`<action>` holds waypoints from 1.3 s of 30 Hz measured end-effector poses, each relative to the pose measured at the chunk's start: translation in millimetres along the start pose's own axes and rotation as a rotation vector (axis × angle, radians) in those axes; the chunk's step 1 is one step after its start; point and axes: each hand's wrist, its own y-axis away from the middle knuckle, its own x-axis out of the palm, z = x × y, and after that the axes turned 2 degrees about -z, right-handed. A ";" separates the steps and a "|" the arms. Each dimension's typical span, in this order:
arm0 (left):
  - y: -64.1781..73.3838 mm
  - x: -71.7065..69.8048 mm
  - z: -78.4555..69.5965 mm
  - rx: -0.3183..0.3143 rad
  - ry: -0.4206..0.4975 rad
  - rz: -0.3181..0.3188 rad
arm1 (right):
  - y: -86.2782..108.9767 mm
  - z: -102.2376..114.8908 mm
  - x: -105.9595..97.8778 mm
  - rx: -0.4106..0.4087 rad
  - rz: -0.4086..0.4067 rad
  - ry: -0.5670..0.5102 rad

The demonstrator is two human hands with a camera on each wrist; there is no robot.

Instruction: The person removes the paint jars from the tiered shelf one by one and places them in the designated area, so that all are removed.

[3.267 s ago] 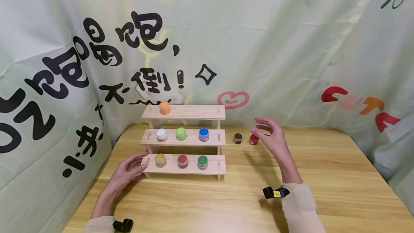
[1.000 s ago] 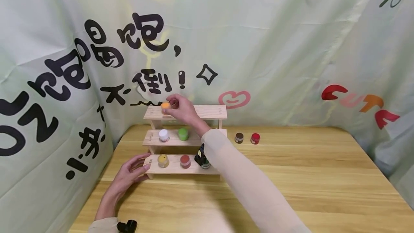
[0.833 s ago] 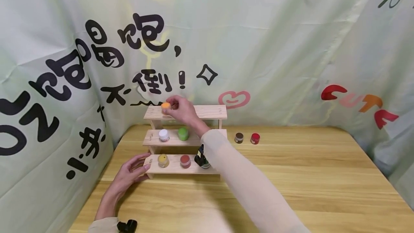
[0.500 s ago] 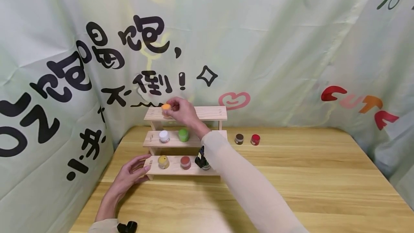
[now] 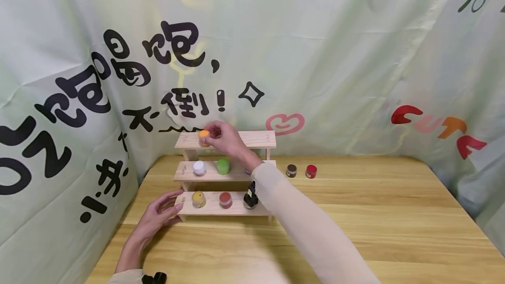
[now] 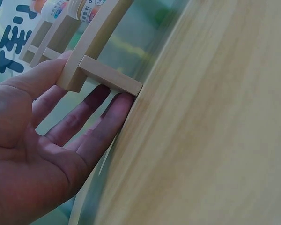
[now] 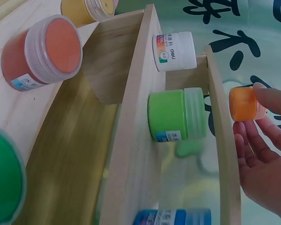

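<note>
My right hand (image 5: 229,140) pinches an orange paint jar (image 7: 242,104) at the left part of the top tier of a wooden three-tier display stand (image 5: 212,200). Whether the jar's base touches the board is hard to tell. My left hand (image 6: 51,126) holds the left end of the bottom tier, thumb on the board and fingers by its leg. A white jar (image 5: 199,168), a light green jar (image 5: 222,166) and a blue jar (image 7: 173,217) occupy the middle tier. On the bottom tier are yellow (image 5: 198,199), brownish-red (image 5: 225,200) and green jars (image 7: 4,176); my right arm partly covers the blue one.
Right of the stand, a dark brown jar (image 5: 291,170) and a red jar (image 5: 311,171) stand on the wood-grain table (image 5: 375,218). A printed curtain (image 5: 339,65) hangs close behind and along the left side.
My right hand has come from beside the red jar, across the stand, and taken hold of the orange jar, which has shifted slightly right. The left hand keeps its place on the stand.
</note>
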 end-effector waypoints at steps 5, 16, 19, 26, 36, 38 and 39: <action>0.3 -0.2 0.0 -0.002 -0.003 -0.003 | 7.9 2.1 -8.3 -0.010 0.018 -0.034; -0.9 -2.1 1.6 0.001 -0.014 -0.010 | 28.3 -3.6 -27.6 -0.052 0.015 -0.060; -0.7 -2.3 0.7 0.004 -0.011 -0.003 | 34.5 -5.1 -33.7 -0.054 0.008 -0.063; 0.0 -1.1 -0.3 0.015 -0.013 0.006 | 53.4 -9.6 -50.1 -0.056 -0.017 -0.083; -4.4 -1.5 2.2 0.006 -0.027 -0.006 | 83.1 -20.7 -71.7 -0.059 -0.042 -0.126; -4.5 -2.2 3.2 0.008 -0.033 -0.014 | 89.6 -22.3 -75.9 -0.070 -0.049 -0.133; -4.4 -2.7 4.1 0.009 -0.032 -0.013 | 92.6 -23.1 -77.7 -0.075 -0.049 -0.137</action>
